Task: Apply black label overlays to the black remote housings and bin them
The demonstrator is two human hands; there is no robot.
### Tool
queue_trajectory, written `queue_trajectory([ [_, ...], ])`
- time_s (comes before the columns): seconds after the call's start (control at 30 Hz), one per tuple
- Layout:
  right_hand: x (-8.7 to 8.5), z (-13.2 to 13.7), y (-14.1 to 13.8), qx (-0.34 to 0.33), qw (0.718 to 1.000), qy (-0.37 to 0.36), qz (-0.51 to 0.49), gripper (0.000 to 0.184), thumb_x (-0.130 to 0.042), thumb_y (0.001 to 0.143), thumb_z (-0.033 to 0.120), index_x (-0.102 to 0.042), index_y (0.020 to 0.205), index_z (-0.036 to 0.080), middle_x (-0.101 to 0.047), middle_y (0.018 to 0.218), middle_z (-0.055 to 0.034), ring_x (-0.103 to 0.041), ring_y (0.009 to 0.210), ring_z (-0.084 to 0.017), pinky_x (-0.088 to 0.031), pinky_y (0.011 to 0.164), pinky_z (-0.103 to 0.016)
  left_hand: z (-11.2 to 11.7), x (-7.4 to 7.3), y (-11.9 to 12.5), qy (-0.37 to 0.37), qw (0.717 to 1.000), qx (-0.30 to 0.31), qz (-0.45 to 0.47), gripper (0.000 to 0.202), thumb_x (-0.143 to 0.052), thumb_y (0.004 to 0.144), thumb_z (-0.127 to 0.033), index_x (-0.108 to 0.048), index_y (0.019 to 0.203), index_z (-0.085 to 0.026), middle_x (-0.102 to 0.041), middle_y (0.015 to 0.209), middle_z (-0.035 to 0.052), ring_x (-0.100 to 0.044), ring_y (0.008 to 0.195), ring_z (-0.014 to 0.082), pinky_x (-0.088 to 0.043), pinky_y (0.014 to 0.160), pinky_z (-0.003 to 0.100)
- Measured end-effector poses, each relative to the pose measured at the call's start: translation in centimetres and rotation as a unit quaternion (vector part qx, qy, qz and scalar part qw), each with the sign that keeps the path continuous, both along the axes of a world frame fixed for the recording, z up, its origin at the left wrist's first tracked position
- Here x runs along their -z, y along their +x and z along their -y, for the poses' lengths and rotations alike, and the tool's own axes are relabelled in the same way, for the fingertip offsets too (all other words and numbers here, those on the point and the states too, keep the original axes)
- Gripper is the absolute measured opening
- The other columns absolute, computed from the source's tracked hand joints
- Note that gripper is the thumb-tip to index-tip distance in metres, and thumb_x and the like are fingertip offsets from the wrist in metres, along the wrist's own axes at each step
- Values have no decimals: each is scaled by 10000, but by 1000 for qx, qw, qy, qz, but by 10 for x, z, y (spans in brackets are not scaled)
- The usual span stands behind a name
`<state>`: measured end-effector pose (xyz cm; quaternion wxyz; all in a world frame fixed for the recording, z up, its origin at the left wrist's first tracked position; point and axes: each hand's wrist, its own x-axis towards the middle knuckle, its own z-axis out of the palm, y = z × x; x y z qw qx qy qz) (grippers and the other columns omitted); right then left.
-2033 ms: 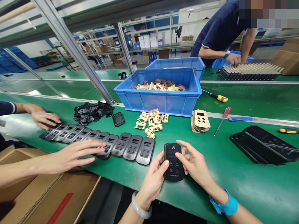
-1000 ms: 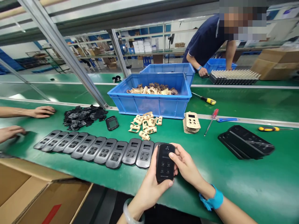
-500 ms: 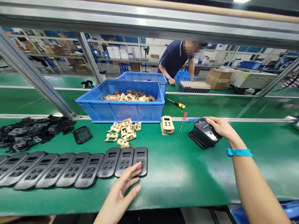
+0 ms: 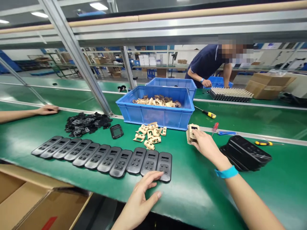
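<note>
A row of black plastic casings [image 4: 121, 163], each with a small window and round buttons, runs along the bench. My left hand [image 4: 145, 195] is open, thumb and fingers apart, its fingertips over the lower end of the rightmost casing [image 4: 165, 159]. My right hand [image 4: 207, 145] grips at a stack of beige cut-out sheets [image 4: 193, 127], thumb at the near edge and fingers on top; how many sheets it has hold of is hidden. Right of that wrist lies a leaning pile of black casings [image 4: 248, 153]. Curled beige cut-outs [image 4: 151, 134] lie loose left of the sheet stack.
Behind stands a blue bin [image 4: 155, 115] of beige pieces. Screwdrivers [image 4: 263, 143] and a blue-handled tool [image 4: 226, 133] lie at right. A heap of black parts [image 4: 83, 124] and another person's hand [image 4: 48, 109] are at left. A co-worker [image 4: 208, 64] leans over the far bench.
My right hand has let go of the black casing pile and moved left onto the beige sheets. My left hand stays by the rightmost casing. The view has turned left.
</note>
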<state>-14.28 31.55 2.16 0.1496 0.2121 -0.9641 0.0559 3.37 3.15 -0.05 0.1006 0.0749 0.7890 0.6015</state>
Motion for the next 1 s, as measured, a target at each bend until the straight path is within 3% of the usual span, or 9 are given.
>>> queue_trajectory([
  [0.23,7,-4,3,-7,999,2,-34,331,-406,826,2,-675,988,107,-712,1058,-191,-671,984,-320,-449,937,-548,10,2,-1,17,1000,-20,6,363,-567,897,-312,-560,1259,-340,-478,1369,34,-472,1248,232,-413,1049,350],
  [0.33,2,9,28,-19,984,-151,-92,340,-382,930,139,-645,1145,127,-701,1107,-156,-660,1018,-280,-504,901,-437,4,4,-11,73,995,-60,23,353,-564,895,-338,-568,1244,-283,-529,1301,71,-533,1165,228,-455,987,345],
  [0.43,3,35,55,-53,912,-407,24,310,-460,948,317,-648,1140,162,-730,953,-94,-694,791,-225,-574,682,-313,-7,2,-23,147,981,-116,42,377,-561,895,-386,-549,1240,-235,-589,1207,90,-609,968,185,-507,853,309],
  [0.53,11,57,72,-86,816,-522,232,354,-487,932,400,-629,1131,143,-701,788,-50,-644,618,-182,-571,549,-277,-17,-3,-31,208,966,-143,59,344,-608,866,-422,-589,1100,-171,-674,925,60,-621,704,123,-510,683,244],
  [0.63,20,64,77,-91,799,-522,283,413,-453,950,416,-567,1234,140,-680,765,-48,-630,630,-184,-585,596,-313,-21,-8,-34,233,954,-167,89,337,-693,793,-455,-568,832,-145,-640,589,5,-582,502,100,-461,522,192],
  [0.73,22,62,80,-134,882,-414,180,453,-553,907,421,-548,1312,219,-661,1094,-116,-623,939,-264,-553,829,-438,-21,-10,-33,254,942,-176,130,386,-763,722,-452,-528,721,-147,-658,545,22,-582,453,94,-462,487,173],
  [0.8,19,62,84,-210,909,-327,151,620,-714,789,463,-527,1349,272,-555,1301,-124,-534,1127,-318,-480,950,-484,-21,-10,-31,279,933,-160,158,401,-798,686,-442,-530,699,-143,-653,527,19,-581,443,87,-461,473,159],
  [0.9,14,67,94,-305,864,-315,246,767,-781,735,447,-444,1406,295,-535,1292,-104,-561,1089,-268,-499,924,-381,-25,-11,-28,344,913,-122,181,422,-840,640,-424,-527,676,-143,-589,467,-27,-523,392,56,-419,423,128],
  [1.0,15,76,105,-320,809,-392,300,602,-740,788,429,-507,1327,294,-583,1165,-67,-601,914,-200,-520,820,-294,-33,-12,-25,407,889,-88,191,420,-839,649,-421,-539,675,-128,-602,550,-21,-484,385,22,-394,407,113],
])
